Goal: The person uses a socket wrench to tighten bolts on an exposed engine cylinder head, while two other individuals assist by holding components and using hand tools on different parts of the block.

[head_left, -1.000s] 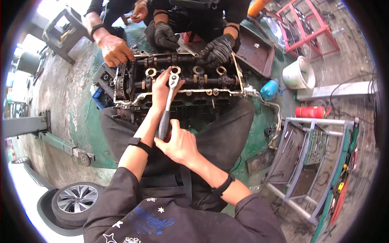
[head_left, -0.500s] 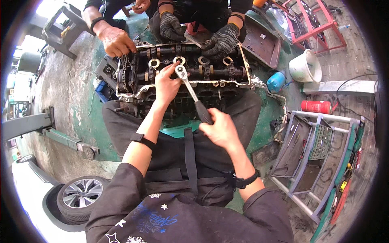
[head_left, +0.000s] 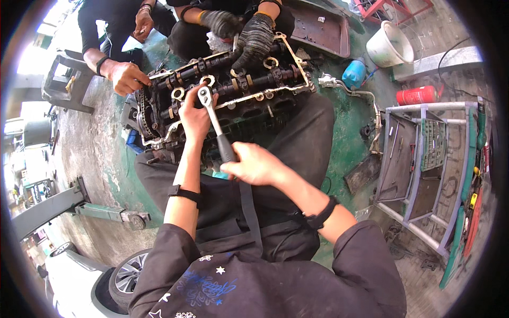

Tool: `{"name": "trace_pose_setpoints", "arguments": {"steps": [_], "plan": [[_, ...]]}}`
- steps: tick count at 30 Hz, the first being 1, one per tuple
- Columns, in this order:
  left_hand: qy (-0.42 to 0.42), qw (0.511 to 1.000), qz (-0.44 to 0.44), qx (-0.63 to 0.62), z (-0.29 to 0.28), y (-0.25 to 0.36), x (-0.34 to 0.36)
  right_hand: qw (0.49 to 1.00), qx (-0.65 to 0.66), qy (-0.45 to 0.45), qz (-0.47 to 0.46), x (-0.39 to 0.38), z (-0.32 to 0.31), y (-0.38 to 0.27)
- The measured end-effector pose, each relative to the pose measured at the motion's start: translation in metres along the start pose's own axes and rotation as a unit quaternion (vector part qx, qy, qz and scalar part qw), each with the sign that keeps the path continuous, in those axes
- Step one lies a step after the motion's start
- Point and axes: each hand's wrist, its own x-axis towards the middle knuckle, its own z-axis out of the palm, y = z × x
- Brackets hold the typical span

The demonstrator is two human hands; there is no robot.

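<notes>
A ratchet wrench (head_left: pixel 214 123) with a bright steel head and black grip slants over the near side of a dark, oily engine cylinder head (head_left: pixel 228 104). My right hand (head_left: pixel 253 164) is closed round the grip. At the other end, my left hand (head_left: pixel 194 117) curls its fingers about the ratchet's head, which partly hides them. What sits under the ratchet is hidden. Pale rings, one a ring (head_left: pixel 177 94) left of my fingers, line the engine. Across from me, a co-worker's gloved hand (head_left: pixel 256 38) reaches over the far side; another person's bare hand (head_left: pixel 126 77) touches the timing-chain end.
The engine lies between my knees. Beyond it at right are a brown metal tray (head_left: pixel 323 31), a white bucket (head_left: pixel 389 46) and a blue container (head_left: pixel 353 74). A red fire extinguisher (head_left: pixel 419 96) and tool rack (head_left: pixel 424 159) stand right. A lift arm (head_left: pixel 106 212) lies left.
The view has turned, so the engine now tilts up to the right. Relative to it, the ratchet's grip and my right hand have swung left. The co-worker's gloved hands have come together.
</notes>
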Motion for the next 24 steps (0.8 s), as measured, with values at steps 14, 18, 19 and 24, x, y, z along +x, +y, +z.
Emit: {"name": "trace_pose_setpoints", "arguments": {"steps": [14,18,19,24], "plan": [[0.030,0.998,0.051,-0.038,0.007,-0.004,-0.006,0.949,0.212,-0.231,0.011,0.017,0.005,-0.012],[0.021,0.998,0.053,-0.019,0.008,0.004,-0.006,0.943,0.278,-0.181,-0.029,0.025,0.031,-0.012],[0.023,0.998,0.047,-0.025,0.007,-0.001,-0.006,0.943,0.294,-0.151,-0.032,0.025,0.038,-0.016],[0.019,0.998,0.051,-0.028,-0.001,-0.003,-0.007,0.986,0.154,-0.060,-0.032,0.023,0.052,-0.025]]}}
